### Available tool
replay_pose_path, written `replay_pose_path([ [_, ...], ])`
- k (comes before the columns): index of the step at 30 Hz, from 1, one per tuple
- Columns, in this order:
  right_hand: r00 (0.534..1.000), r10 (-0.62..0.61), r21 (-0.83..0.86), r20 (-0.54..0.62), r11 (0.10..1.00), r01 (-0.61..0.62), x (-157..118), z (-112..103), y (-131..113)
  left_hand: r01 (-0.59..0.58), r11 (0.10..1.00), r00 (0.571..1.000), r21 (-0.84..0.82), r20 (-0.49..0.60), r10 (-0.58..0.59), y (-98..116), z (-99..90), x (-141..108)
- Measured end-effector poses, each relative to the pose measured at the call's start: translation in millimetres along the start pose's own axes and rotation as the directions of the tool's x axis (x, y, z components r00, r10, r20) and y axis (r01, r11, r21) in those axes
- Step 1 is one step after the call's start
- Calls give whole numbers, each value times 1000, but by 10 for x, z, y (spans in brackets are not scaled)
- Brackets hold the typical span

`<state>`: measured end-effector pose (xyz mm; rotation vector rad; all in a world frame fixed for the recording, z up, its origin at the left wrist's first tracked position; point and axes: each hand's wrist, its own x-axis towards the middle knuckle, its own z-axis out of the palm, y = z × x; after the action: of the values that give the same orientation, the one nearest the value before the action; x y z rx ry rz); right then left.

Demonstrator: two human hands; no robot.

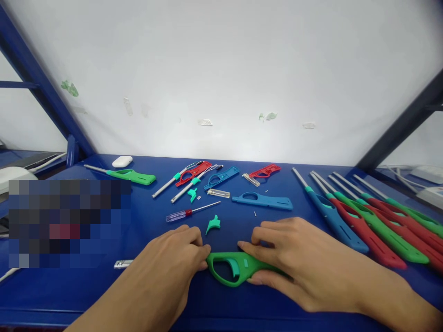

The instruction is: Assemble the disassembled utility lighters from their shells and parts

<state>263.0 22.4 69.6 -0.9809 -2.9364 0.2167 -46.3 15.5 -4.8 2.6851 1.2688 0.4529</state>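
At the lower centre of the frame, a green lighter (252, 265) lies sideways, its narrow front end pinched by the left hand (173, 258), its rear body clasped by the right hand (294, 258). It should feel light, stiff and rather slick, best gripped behind the teal trigger (235, 267).

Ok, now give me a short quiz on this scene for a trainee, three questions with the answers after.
1. Multiple choice: what colour is the lighter that the left hand and right hand hold?
a) red
b) blue
c) green

2. True or false: the screwdriver lies with its metal tip pointing to the person's left.

3. Fill in the blank: the row of other lighters lies on the person's ____ side.

Key:
1. c, green
2. False; the tip points to the right
3. right
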Motion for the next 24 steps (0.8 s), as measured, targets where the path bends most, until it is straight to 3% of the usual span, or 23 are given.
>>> replay_pose_path([
  [4, 1000, -16, -40, -21, 999, 15, -21, 42, -35, -39, 996, 996, 84, -81, 46, 84, 67, -53],
  [9, 999, -28, -75, -45, 997, 25, -26, 68, -48, -13, 991, 994, 130, -109, 27, 270, -8, 2],
  [11, 999, -24, -74, -43, 997, 21, -24, 75, -42, -3, 997, 997, 84, -78, 10, 285, -78, 66],
  [13, 999, -26, -73, -47, 997, 22, -21, 82, -37, 48, 999, 998, 22, 50, -49, 286, -163, 148],
  [17, 996, -32, -66, -78, 997, 27, -14, 95, -32, 184, 983, 974, -22, 138, -179, 295, -280, 263],
  [22, 996, -37, -61, -75, 998, 33, -23, 110, -25, 145, 989, 989, -5, -20, -145, 253, -289, 158],
  [24, 997, -36, -72, -76, 997, 30, -26, 114, -19, 135, 991, 991, -2, -23, -135, 232, -319, 111],
])
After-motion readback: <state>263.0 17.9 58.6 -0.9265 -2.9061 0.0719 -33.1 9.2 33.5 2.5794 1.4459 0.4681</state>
